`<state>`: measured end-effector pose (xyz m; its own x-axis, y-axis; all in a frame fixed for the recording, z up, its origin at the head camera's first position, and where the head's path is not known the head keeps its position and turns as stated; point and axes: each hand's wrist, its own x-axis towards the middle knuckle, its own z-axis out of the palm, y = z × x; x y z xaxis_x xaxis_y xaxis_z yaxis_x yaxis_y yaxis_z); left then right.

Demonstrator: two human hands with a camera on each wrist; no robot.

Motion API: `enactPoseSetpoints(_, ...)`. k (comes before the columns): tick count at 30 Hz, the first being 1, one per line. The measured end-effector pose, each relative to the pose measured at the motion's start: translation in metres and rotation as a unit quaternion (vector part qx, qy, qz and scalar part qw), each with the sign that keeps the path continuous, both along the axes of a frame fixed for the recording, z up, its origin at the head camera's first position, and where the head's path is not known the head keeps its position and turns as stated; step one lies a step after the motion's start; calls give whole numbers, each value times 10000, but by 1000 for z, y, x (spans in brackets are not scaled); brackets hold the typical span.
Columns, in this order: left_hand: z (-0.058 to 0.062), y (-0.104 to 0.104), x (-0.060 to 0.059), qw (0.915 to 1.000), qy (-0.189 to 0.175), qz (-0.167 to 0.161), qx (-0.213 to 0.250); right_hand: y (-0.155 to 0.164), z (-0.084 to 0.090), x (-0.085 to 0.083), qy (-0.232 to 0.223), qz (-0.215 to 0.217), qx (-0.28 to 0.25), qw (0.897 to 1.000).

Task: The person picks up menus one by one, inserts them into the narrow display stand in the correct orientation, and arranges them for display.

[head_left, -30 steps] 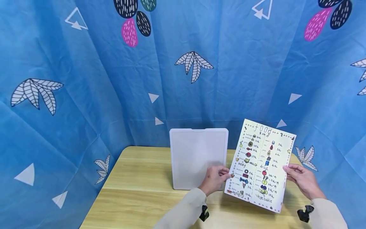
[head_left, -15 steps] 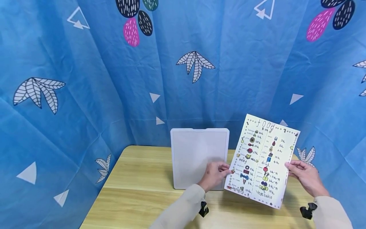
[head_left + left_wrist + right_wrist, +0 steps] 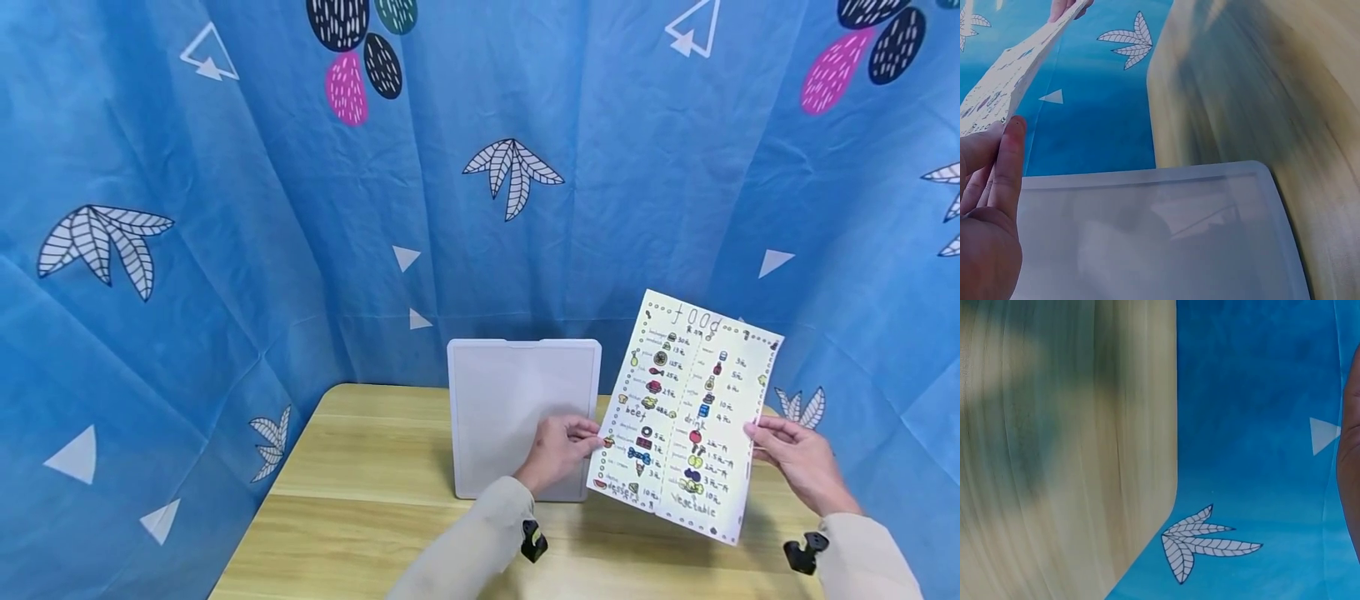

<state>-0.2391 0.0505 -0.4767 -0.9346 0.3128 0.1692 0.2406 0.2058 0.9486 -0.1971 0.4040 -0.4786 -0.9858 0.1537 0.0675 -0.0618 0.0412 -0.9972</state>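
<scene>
Far L: blue patterned curtain (image 3: 225, 333) hangs behind everything; wood-grain table (image 3: 352, 475) juts out from it. Next, a white rimmed panel (image 3: 521, 396) w/ rounded corners stands up on the table, top edge above the table's back edge; can't tell what props it.

L hand (image 3: 558, 454) overlaps the panel's lower R part in the head view; can't tell if they touch. Thumb + fingers pinch the L edge of a hand-drawn food menu sheet (image 3: 684, 417), low down, gap closed to paper thickness; L wrist view shows the same pinch.

Menu is up off the table, shadow under it, drawn side toward the wearer. Long axis runs bottom to top, top leaning R, so it's askew vs the near-upright panel. Key relation, I'd judge: sheet is just R of the panel, its lower L corner about at the panel's R edge in the head view; L hand is the nearer one to the panel.

R hand (image 3: 802, 467) pinches the sheet's R edge approx mid-height, thumb in front, fingers mostly hidden behind. R wrist view has only a sliver of that hand, no sheet, so no grip detail there.
</scene>
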Motion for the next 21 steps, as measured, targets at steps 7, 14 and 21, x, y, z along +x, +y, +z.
enactPoseSetpoints(7, 5, -2, -2, 9998, -160, 62, 61, -2, 6, 2, -257, -1, 1044, 9942)
enactPoseSetpoints(14, 8, -6, -4, 9997, -204, 85, 121, -6, 10, 5, -199, 281, 1281, 9912)
enactPoseSetpoints(21, 14, -13, -7, 10000, -12, -55, 72, -10, 15, 5, -92, 322, 1704, 9848)
